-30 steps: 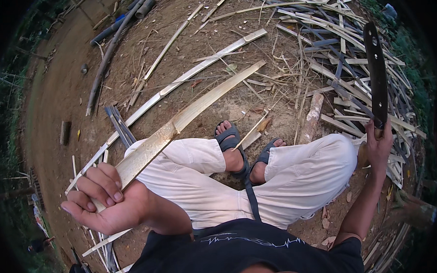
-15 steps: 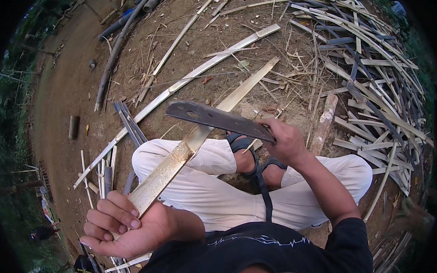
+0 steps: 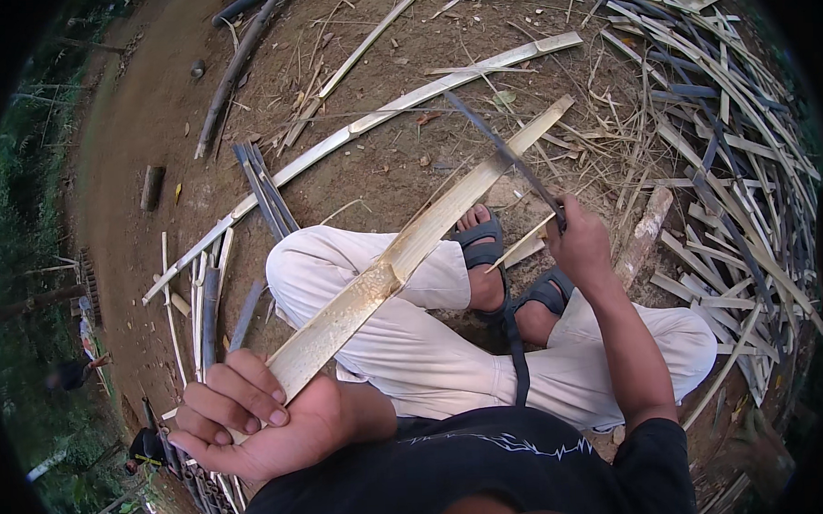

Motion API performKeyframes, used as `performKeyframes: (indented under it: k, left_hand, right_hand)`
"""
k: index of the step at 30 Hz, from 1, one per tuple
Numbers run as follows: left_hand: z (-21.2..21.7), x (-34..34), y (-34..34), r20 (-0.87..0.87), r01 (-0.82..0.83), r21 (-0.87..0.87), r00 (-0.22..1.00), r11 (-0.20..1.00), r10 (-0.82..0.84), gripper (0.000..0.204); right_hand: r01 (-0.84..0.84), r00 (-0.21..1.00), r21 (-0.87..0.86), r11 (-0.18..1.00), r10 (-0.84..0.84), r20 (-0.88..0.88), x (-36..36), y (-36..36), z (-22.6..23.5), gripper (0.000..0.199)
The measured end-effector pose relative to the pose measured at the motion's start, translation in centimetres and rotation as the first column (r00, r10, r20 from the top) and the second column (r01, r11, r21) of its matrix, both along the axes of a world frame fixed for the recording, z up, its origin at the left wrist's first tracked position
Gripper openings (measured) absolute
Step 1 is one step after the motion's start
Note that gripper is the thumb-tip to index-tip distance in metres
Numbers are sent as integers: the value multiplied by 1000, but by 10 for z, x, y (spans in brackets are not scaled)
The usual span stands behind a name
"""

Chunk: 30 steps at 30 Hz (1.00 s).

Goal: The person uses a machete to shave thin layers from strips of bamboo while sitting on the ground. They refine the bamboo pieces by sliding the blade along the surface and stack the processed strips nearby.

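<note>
Bare dirt yard, cut strips piled along the right edge, open ground left; left hand (image 3: 253, 420) grips the bamboo slat (image 3: 411, 248) across the lap, right hand (image 3: 581, 245) clenches the knife (image 3: 503, 152) on it.

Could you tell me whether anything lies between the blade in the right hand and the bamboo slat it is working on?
Nothing visible does. The right hand holds the long dark blade directly against the bamboo slat, crossing its upper part. The left hand grips the slat's near end, well away from the blade.

Head-worn fisheye, steeply downward, close
</note>
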<state>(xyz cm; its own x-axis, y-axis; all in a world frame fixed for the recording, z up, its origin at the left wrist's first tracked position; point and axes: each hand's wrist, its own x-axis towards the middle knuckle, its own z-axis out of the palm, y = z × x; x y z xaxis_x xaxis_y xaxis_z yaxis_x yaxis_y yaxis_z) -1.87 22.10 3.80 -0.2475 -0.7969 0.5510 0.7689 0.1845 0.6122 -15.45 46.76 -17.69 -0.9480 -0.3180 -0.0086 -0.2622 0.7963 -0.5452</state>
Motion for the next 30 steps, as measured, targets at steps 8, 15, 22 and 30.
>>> performKeyframes:
  k: [8,15,22,30]
  left_hand:
    - [-11,4,-3,-38,-5,24,999,1000,6,41]
    - [-7,4,-13,2,-98,85,995,992,98,42]
    - [-7,3,-10,35,-28,60,999,998,26,43]
    - [0,22,-28,40,-56,86,998,995,53,41]
  right_hand:
    - [-214,944,-115,970,175,-279,31,-12,19,29]
    - [49,999,24,999,-49,3,-14,1,-29,27]
    - [74,995,45,996,-71,-66,-29,17,-44,15]
    - [-85,984,-64,994,74,-159,-8,-8,-25,27]
